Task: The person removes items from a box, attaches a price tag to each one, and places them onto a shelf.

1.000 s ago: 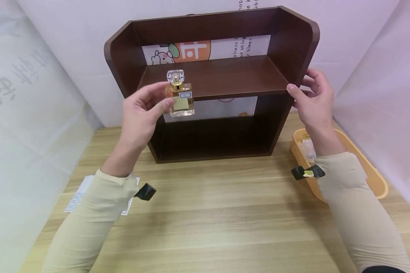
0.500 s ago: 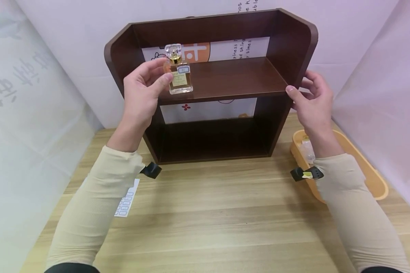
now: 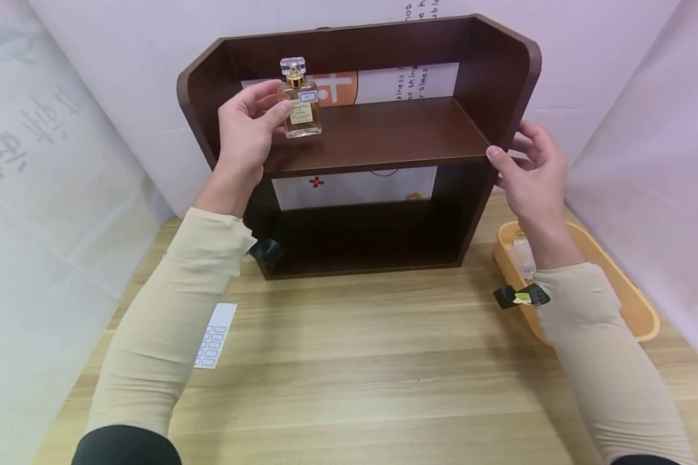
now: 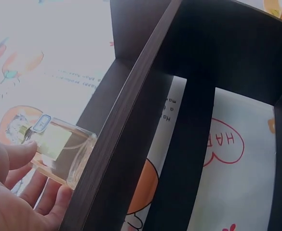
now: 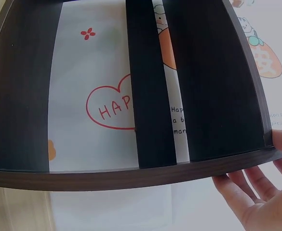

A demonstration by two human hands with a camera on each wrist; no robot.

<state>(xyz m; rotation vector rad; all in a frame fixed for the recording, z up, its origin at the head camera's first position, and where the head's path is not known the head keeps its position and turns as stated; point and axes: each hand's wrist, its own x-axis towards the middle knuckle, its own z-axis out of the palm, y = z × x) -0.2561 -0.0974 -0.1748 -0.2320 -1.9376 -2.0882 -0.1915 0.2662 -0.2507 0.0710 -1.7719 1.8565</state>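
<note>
My left hand [image 3: 247,126] pinches a glass perfume bottle [image 3: 302,116] between thumb and fingers. The bottle is upright, with a clear faceted cap, a gold collar, a pale label and a small blue-framed sticker. It overlaps the left part of the upper shelf of a dark brown two-tier rack [image 3: 384,139]. In the left wrist view the bottle [image 4: 59,147] appears close by the shelf's front edge. My right hand [image 3: 535,171] grips the rack's right side panel, thumb on the front edge and fingers behind it; the right wrist view shows fingertips [image 5: 222,183] against that panel.
A yellow-orange basket [image 3: 634,303] stands on the right of the wooden table [image 3: 349,361], with a clear plastic-looking item [image 3: 523,258] inside. A sheet of blue-framed stickers [image 3: 214,339] lies left, partly under my left forearm. A white printed backdrop [image 3: 110,51] surrounds the table.
My left hand has raised the perfume bottle from the shelf's front edge to in front of the upper compartment, slightly leftward lately. More of the sticker sheet's right part shows. The right hand stays on the rack.
</note>
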